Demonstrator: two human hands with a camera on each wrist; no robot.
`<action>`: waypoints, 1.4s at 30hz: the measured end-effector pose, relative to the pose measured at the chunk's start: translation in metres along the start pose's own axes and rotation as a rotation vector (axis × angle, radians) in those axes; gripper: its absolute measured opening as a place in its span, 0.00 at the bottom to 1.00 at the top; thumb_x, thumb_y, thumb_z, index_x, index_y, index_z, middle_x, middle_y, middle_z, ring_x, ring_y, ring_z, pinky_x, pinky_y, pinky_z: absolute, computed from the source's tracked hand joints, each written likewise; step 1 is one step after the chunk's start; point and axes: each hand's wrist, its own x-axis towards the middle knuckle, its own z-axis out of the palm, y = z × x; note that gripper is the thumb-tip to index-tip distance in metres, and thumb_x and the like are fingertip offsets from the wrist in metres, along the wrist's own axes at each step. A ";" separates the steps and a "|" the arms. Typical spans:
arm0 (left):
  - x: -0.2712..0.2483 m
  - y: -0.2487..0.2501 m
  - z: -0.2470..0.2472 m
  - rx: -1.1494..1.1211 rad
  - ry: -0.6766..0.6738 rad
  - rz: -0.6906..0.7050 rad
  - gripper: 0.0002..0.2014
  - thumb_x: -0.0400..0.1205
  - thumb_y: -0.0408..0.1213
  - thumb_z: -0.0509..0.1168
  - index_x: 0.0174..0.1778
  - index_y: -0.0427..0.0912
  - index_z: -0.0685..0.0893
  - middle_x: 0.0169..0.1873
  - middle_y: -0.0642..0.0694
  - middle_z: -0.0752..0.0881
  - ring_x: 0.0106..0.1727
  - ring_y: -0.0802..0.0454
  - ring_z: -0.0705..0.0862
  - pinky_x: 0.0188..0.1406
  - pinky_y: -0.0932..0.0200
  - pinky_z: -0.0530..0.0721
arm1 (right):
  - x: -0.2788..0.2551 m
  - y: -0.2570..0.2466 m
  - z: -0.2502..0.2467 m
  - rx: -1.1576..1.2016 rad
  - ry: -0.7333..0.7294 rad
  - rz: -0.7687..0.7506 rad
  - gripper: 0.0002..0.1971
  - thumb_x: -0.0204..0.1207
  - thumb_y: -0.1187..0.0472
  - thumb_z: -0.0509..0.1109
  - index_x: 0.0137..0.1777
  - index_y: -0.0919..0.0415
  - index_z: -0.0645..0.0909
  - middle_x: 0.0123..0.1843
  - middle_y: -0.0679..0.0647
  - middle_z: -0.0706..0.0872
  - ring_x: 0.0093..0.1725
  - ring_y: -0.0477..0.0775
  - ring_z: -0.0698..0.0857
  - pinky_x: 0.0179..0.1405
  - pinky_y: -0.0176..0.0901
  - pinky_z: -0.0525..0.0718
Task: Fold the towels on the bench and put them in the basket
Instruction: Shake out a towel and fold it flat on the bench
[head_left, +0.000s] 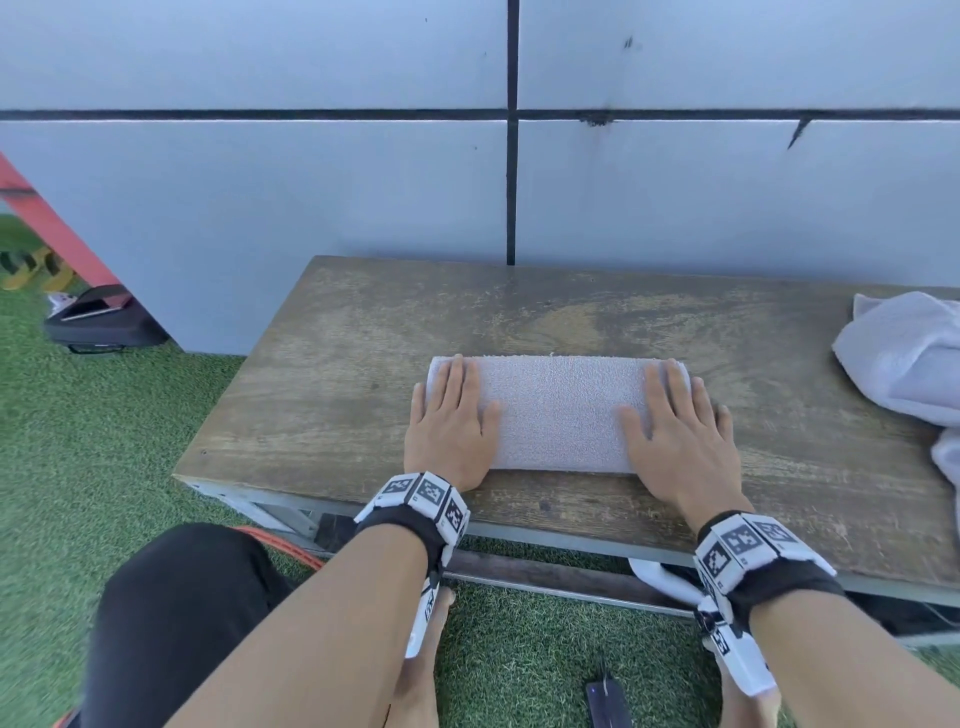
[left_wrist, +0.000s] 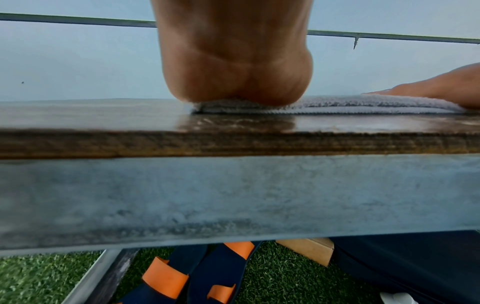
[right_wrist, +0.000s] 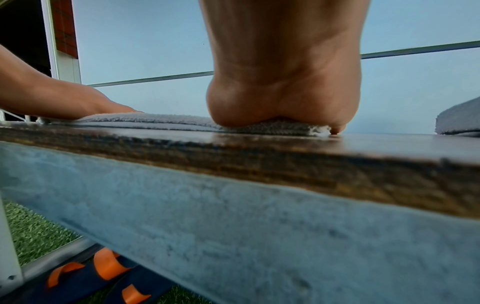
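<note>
The folded towel (head_left: 558, 413) lies near the front middle of the bench (head_left: 337, 364). If either palm lifts unevenly, I judge the layers could slide apart. The left hand (head_left: 451, 428) and right hand (head_left: 675, 434) press flat on its ends, fingers straight, gripping nothing. No basket shows.

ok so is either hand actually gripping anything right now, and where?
No grip. The left hand and right hand lie flat, fingers straight, pressing the two ends of the folded towel onto the bench.
</note>
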 end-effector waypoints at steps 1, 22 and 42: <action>-0.001 -0.002 -0.001 0.004 -0.011 -0.008 0.33 0.89 0.56 0.37 0.89 0.45 0.42 0.88 0.50 0.41 0.88 0.55 0.37 0.86 0.48 0.36 | -0.001 0.001 0.000 -0.004 0.000 -0.001 0.36 0.83 0.33 0.36 0.88 0.46 0.39 0.90 0.45 0.38 0.89 0.55 0.42 0.87 0.62 0.45; -0.050 0.056 -0.058 0.550 -0.199 -0.064 0.28 0.87 0.58 0.46 0.41 0.40 0.82 0.39 0.42 0.81 0.46 0.43 0.78 0.61 0.45 0.70 | -0.047 -0.033 -0.027 0.070 0.034 -0.227 0.15 0.87 0.57 0.53 0.68 0.60 0.72 0.62 0.58 0.75 0.62 0.59 0.74 0.51 0.51 0.82; -0.091 0.025 -0.033 0.206 -0.284 0.321 0.42 0.69 0.22 0.67 0.71 0.60 0.56 0.55 0.48 0.60 0.60 0.46 0.63 0.60 0.51 0.71 | -0.100 0.021 -0.025 0.154 -0.269 -0.235 0.43 0.79 0.58 0.63 0.85 0.28 0.43 0.89 0.57 0.35 0.87 0.58 0.32 0.86 0.61 0.46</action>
